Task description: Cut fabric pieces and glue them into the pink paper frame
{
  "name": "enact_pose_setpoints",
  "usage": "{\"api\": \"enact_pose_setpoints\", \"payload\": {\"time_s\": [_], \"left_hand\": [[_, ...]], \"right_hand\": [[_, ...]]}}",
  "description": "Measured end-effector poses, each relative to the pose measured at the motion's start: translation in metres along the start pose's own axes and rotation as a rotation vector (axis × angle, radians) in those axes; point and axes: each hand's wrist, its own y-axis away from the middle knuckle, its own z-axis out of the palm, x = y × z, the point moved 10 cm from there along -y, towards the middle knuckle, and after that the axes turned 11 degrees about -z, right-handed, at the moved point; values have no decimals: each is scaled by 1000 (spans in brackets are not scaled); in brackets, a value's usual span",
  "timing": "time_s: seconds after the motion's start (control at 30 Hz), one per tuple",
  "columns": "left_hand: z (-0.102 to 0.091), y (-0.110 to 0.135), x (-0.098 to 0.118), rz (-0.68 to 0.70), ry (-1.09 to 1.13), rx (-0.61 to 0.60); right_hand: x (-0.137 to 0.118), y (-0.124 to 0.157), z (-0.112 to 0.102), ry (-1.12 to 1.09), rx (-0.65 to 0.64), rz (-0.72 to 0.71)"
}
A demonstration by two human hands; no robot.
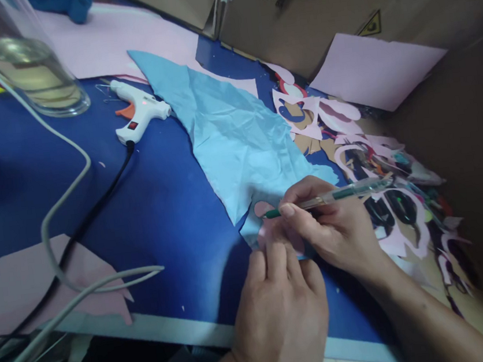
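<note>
My right hand (334, 228) grips a clear-barrelled pen (347, 192) between thumb and fingers. The pen's green tip rests at the edge of a small pink cutout (264, 208) with a rounded end. With fingers bent and close together, my left hand (282, 310) presses that cutout down and hides part of it. Beneath the cutout lies a small light-blue piece (251, 232); whether it joins the large creased blue fabric (235, 129) just beyond, I cannot tell.
A white glue gun (140, 111) lies against the fabric, its black cord running left. A glass of yellowish liquid (36, 82) stands at upper left. Pink sheets (121, 41) lie behind, and pink scraps (349, 128) pile up at right by a cardboard box (335, 7). A grey cable (57, 132) crosses the left.
</note>
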Motion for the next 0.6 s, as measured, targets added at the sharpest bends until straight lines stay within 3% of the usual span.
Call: {"api": "enact_pose_setpoints", "payload": {"time_s": [0.6], "left_hand": [[-2,-1,0,-3,-1,15]], "right_hand": [[1,3,-1,26,-14,26]]}}
